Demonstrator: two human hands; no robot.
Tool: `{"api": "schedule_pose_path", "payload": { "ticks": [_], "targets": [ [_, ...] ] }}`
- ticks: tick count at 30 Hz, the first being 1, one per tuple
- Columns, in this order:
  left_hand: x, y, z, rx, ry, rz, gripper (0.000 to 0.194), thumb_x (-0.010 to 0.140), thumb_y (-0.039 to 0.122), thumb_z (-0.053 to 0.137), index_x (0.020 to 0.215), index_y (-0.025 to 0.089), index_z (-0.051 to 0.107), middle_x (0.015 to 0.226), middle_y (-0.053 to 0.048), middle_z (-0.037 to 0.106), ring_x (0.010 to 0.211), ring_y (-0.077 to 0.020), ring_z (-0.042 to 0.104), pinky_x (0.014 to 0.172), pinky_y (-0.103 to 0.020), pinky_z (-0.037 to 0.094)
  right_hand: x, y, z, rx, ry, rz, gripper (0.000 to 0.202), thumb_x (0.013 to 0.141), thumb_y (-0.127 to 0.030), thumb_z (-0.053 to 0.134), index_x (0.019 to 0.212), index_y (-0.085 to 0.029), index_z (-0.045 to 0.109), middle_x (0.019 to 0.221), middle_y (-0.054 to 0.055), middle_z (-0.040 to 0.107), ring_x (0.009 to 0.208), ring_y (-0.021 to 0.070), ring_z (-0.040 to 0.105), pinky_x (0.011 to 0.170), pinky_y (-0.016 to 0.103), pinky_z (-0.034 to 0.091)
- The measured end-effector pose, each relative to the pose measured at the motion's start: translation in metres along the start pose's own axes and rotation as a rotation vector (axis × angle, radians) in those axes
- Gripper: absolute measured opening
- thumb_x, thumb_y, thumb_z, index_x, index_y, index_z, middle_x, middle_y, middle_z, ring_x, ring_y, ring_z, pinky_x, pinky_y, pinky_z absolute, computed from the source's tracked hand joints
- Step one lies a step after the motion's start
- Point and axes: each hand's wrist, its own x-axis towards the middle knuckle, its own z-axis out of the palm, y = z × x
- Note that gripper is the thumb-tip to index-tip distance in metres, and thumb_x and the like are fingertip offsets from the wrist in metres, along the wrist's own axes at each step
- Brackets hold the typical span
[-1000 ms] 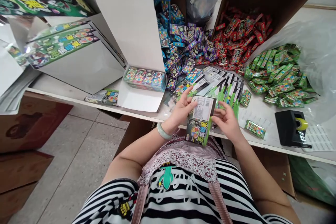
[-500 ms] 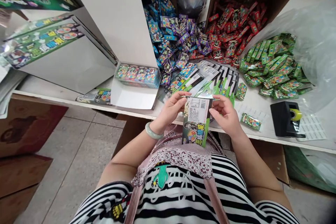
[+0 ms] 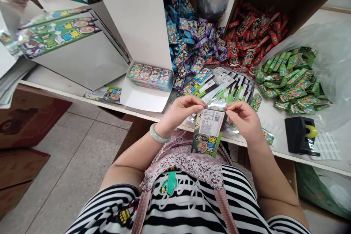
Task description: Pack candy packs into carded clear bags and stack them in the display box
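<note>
A flat printed candy bag [image 3: 206,139] with a white barcode label hangs in front of the apron, at the table's front edge. My left hand [image 3: 186,112] pinches the upper left of its clear top edge between thumb and fingers. At the upper right corner, my right hand [image 3: 244,117] has its thumb and fingers closed on the same clear strip. Just beyond the hands lies a fanned pile of similar bags [image 3: 242,87], with a blue candy packet [image 3: 203,75] on its left part.
Left of the hands stands an open white box [image 3: 145,99] holding rows of candy packets. Heaps of purple packets [image 3: 203,42], red packets [image 3: 251,33] and green packets [image 3: 294,80] lie behind. A black tape dispenser [image 3: 297,135] sits at right. Flattened printed cartons [image 3: 82,58] lean at left.
Both hands have moved from the bag's upper sides to a pinch on its clear top edge. The whole view has shifted slightly, so the table's things appear further right.
</note>
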Motion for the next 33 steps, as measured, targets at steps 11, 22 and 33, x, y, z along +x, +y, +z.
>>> {"api": "schedule_pose_path", "payload": {
  "ticks": [11,22,33],
  "targets": [
    [-0.005,0.018,0.002,0.138,0.007,-0.008,0.026,0.079,0.039,0.079,0.081,0.015,0.068,0.084,-0.005,0.071,0.079,-0.0136,0.065,0.072,-0.026,0.053,0.002,-0.025,-0.003,-0.218,-0.166,-0.09,0.006,0.087,-0.025,0.069,0.087,-0.024,0.063,0.1,0.004,0.067,0.092,0.0193,0.064,0.067,0.028,0.054],
    [0.0,0.025,0.007,0.123,-0.011,-0.033,0.019,0.08,0.03,0.073,0.074,0.016,0.063,0.072,0.0,0.061,0.069,-0.0106,0.056,0.064,-0.025,0.044,0.026,-0.032,0.002,-0.063,-0.258,0.162,0.017,0.08,-0.037,0.073,0.08,-0.022,0.067,0.078,0.002,0.067,0.069,0.0177,0.062,0.06,0.029,0.052],
    [-0.017,-0.004,0.002,0.083,-0.054,0.103,0.023,0.088,0.039,0.073,0.097,0.019,0.065,0.095,-0.005,0.066,0.089,-0.0136,0.062,0.079,-0.027,0.052,-0.009,-0.025,0.003,-0.298,-0.191,-0.148,0.014,0.096,-0.03,0.063,0.106,-0.028,0.073,0.109,0.008,0.068,0.099,0.0239,0.067,0.074,0.036,0.06]
  ]
}}
